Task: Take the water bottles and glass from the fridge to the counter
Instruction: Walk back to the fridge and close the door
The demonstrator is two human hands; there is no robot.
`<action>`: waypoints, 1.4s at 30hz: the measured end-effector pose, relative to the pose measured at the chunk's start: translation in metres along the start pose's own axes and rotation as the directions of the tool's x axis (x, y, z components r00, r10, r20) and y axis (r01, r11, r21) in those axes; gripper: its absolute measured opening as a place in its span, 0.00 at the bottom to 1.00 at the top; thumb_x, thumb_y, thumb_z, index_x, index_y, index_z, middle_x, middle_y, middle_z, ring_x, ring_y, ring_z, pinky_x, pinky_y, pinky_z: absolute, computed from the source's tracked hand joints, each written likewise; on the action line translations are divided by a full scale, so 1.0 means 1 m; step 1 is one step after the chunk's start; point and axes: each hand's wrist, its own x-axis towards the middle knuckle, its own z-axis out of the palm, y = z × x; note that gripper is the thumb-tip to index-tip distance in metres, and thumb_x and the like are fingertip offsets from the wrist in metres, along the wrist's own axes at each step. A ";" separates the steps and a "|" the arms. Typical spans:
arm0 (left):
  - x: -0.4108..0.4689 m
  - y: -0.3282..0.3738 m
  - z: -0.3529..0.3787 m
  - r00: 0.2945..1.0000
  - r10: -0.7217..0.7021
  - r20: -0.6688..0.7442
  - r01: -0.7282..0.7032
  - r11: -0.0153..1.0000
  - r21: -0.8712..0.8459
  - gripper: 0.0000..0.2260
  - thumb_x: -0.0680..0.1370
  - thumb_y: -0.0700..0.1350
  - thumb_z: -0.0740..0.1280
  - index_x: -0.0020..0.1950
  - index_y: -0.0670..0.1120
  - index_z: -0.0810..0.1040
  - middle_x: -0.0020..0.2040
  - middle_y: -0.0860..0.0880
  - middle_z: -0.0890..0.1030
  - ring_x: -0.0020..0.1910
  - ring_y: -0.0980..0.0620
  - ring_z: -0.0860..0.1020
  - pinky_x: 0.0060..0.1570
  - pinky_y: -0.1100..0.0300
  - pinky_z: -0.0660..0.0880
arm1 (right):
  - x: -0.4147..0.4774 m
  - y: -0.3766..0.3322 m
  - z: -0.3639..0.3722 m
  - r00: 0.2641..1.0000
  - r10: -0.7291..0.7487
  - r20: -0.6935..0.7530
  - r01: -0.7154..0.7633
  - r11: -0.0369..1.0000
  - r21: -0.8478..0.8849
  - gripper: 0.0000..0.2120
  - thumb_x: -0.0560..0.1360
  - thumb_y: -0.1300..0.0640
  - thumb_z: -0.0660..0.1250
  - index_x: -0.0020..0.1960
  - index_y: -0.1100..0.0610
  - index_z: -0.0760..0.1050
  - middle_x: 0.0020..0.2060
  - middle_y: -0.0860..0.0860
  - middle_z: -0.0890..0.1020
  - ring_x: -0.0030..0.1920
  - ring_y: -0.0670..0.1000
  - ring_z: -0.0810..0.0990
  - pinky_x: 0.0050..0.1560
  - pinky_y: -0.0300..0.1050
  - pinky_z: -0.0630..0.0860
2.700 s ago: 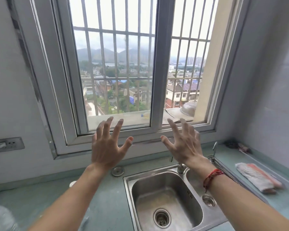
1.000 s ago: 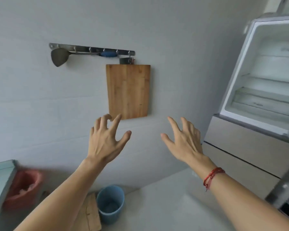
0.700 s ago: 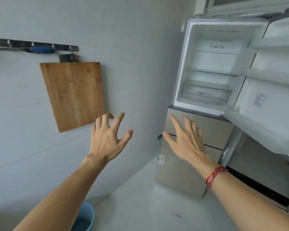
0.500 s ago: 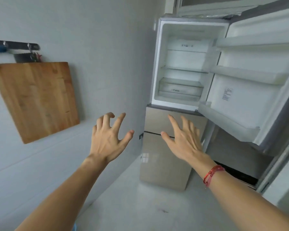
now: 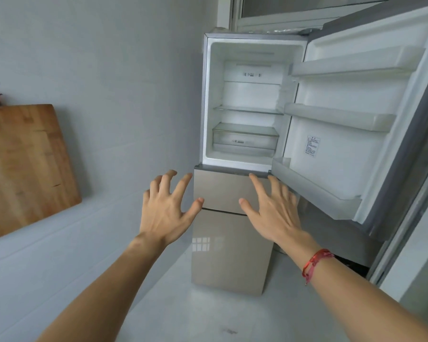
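A beige fridge (image 5: pixel 229 253) stands ahead in the corner, its upper door (image 5: pixel 341 144) swung wide open to the right. The white upper compartment (image 5: pixel 250 95) shows a glass shelf and a clear drawer; I see no bottles in it. At the inner end of the lowest door bin (image 5: pixel 311 191) stands something small and clear (image 5: pixel 285 161), possibly a glass. My left hand (image 5: pixel 167 208) and my right hand (image 5: pixel 273 211) are raised side by side in front of the fridge's lower drawers, fingers spread, holding nothing.
A wooden cutting board (image 5: pixel 22 166) hangs on the grey tiled wall to the left. Pale floor runs between me and the fridge. The open door juts toward me on the right, next to a door frame (image 5: pixel 405 230).
My view has swung from the sink and window past the cutting board to face the fridge, which now sits centred and closer. Both hands stay raised and empty.
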 end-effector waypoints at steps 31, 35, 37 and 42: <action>0.224 -0.077 0.194 0.981 0.187 0.055 -0.173 0.967 -0.188 0.29 0.76 0.65 0.57 0.73 0.52 0.72 0.73 0.44 0.71 0.70 0.40 0.69 0.59 0.41 0.73 | 0.220 0.027 0.104 0.981 0.179 -0.071 -0.188 0.971 -0.151 0.32 0.79 0.34 0.53 0.79 0.44 0.54 0.76 0.59 0.62 0.73 0.61 0.64 0.70 0.61 0.64; 0.249 -0.071 0.225 0.973 0.220 0.064 -0.199 0.950 -0.239 0.29 0.76 0.65 0.58 0.73 0.53 0.72 0.73 0.45 0.70 0.70 0.40 0.68 0.59 0.40 0.73 | 0.237 0.046 0.113 0.972 0.219 -0.083 -0.231 0.958 -0.173 0.32 0.78 0.34 0.52 0.79 0.44 0.56 0.75 0.59 0.64 0.72 0.61 0.65 0.70 0.62 0.65; 0.259 -0.065 0.242 0.970 0.235 0.068 -0.210 0.943 -0.260 0.29 0.76 0.65 0.58 0.73 0.53 0.72 0.73 0.45 0.70 0.70 0.40 0.68 0.58 0.40 0.74 | 0.245 0.058 0.116 0.965 0.251 -0.078 -0.261 0.948 -0.184 0.34 0.76 0.32 0.47 0.80 0.44 0.55 0.76 0.58 0.63 0.73 0.61 0.64 0.70 0.62 0.63; 0.285 -0.039 0.279 0.953 0.297 0.062 -0.265 0.916 -0.302 0.29 0.77 0.65 0.57 0.73 0.52 0.72 0.73 0.44 0.70 0.71 0.39 0.68 0.59 0.39 0.74 | 0.267 0.096 0.117 0.949 0.294 -0.115 -0.312 0.931 -0.190 0.38 0.73 0.32 0.40 0.80 0.44 0.54 0.76 0.59 0.62 0.73 0.61 0.63 0.70 0.62 0.62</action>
